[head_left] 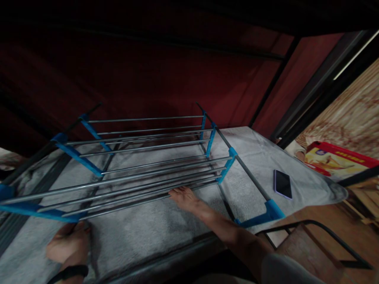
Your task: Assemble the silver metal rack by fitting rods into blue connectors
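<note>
The rack [139, 176], just beyond the fingers, should be light, stiff and best held by its brackets [85, 161]; the right hand [184, 198] folds fingers around the nearest rod [127, 206], the left hand's [68, 242] pinch I cannot tell.

The left grip [69, 244], a bare hand low on the left side, is curled into a fist with its fingers folded inward, the left wrist [72, 262] just below it. The right arm [231, 232] reaches diagonally inward from the lower right, forearm bare, and the right grip [185, 197] lies knuckles up, fingers bent and close together, their tips hidden.
</note>
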Demonstrator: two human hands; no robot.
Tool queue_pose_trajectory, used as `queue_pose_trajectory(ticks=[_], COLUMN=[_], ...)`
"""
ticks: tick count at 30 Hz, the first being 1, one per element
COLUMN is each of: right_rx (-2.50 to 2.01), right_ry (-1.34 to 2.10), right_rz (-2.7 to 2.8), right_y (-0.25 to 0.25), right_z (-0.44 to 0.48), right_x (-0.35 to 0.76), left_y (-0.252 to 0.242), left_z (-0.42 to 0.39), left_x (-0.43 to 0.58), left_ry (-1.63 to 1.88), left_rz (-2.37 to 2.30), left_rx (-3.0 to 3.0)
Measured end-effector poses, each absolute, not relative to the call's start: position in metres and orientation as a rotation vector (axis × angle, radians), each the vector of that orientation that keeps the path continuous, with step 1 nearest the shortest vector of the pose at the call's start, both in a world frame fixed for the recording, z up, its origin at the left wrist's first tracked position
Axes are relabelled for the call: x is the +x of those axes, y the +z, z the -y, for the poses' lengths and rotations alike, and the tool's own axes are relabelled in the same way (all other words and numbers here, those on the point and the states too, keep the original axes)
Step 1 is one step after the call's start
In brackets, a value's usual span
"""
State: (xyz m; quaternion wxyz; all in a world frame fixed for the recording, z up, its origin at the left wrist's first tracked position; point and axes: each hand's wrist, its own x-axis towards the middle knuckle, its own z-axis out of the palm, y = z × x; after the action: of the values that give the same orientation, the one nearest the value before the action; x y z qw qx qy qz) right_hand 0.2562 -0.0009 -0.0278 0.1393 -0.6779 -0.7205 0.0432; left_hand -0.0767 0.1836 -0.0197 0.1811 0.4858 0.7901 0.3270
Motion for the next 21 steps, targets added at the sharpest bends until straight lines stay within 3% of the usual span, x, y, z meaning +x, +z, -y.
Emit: queue_pose_trajectory(ticks=[9, 21], right_rx=[-1.942, -1.959], right_ry=[0.181, 0.074], right_rz=[2.130, 2.076], right_y=[-0.024, -0.029], right_z=[0.000, 0.004], right_x=[0.263, 0.266], left_y=[-0.004, -0.032], left_z=[-0.180, -0.190], left_x=[-0.067, -0.081], left_ry=[0.920, 0.890], left_rz=[-2.243, -2.266], left_rx=[1.273, 1.349])
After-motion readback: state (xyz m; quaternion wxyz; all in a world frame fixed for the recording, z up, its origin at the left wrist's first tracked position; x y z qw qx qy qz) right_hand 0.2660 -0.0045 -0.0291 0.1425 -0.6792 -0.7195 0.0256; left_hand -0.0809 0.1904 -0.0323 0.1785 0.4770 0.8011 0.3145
